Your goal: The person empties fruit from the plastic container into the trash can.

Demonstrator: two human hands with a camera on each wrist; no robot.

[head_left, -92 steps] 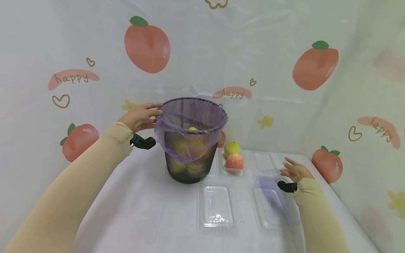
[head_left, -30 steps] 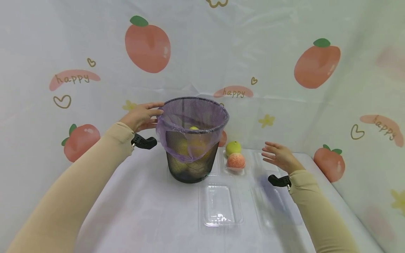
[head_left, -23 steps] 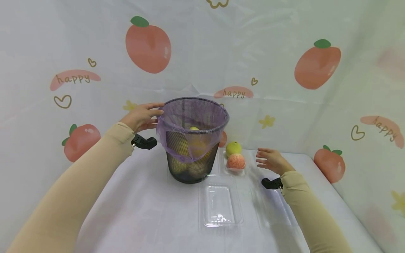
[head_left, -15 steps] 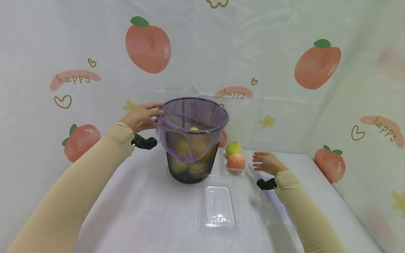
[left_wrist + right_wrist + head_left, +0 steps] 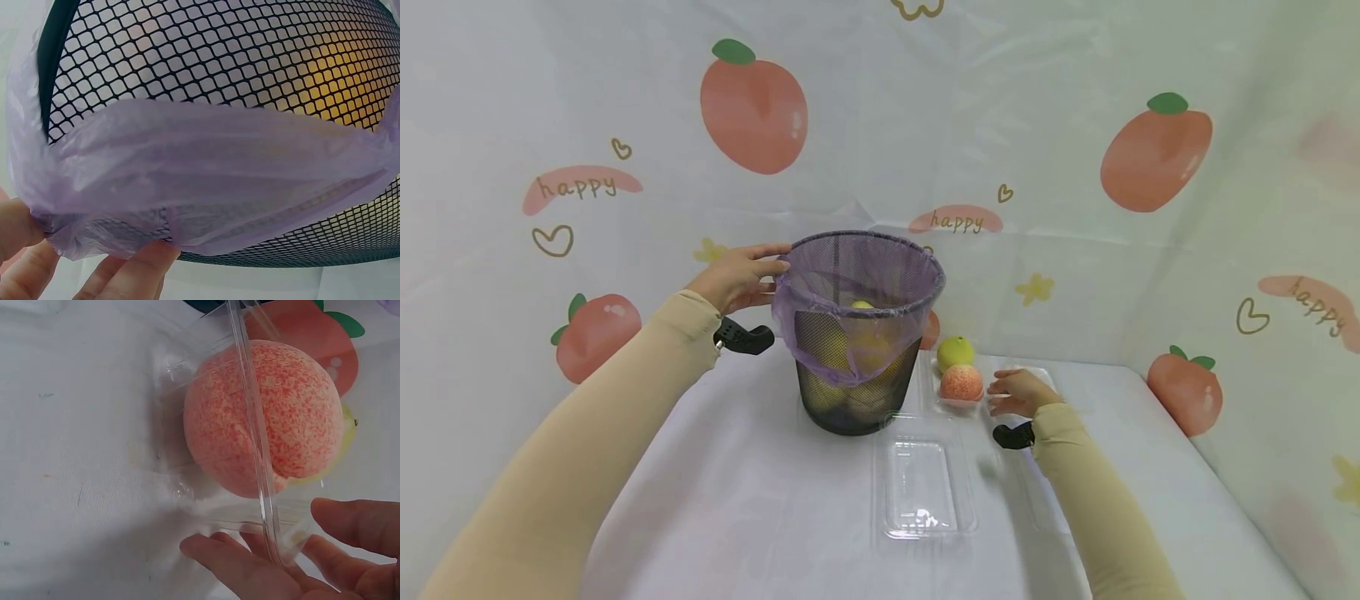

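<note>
In the head view my left hand (image 5: 737, 277) touches the side of a black mesh wastebasket (image 5: 820, 350) lined with a purple plastic bag (image 5: 861, 312). The left wrist view shows its fingertips (image 5: 147, 262) against the folded-over bag. My right hand (image 5: 1022, 392) is beside a clear plastic container (image 5: 262, 481) holding a speckled pink peach (image 5: 961, 383) and a yellow-green round fruit (image 5: 955, 355). In the right wrist view its spread fingers and thumb (image 5: 356, 522) are on either side of the container's near edge, without curling round it.
Yellow and orange fruit (image 5: 831, 346) shows through the wastebasket mesh. A clear container (image 5: 917, 483) lies on the white-covered table (image 5: 745, 517) in front of it; another clear container (image 5: 1048, 496) lies partly behind the right forearm. A white fruit-print cloth (image 5: 1000, 100) hangs behind.
My right hand has moved left and forward from above the right-hand container to beside the one with the peach, dipping lately. My left hand stays at the wastebasket.
</note>
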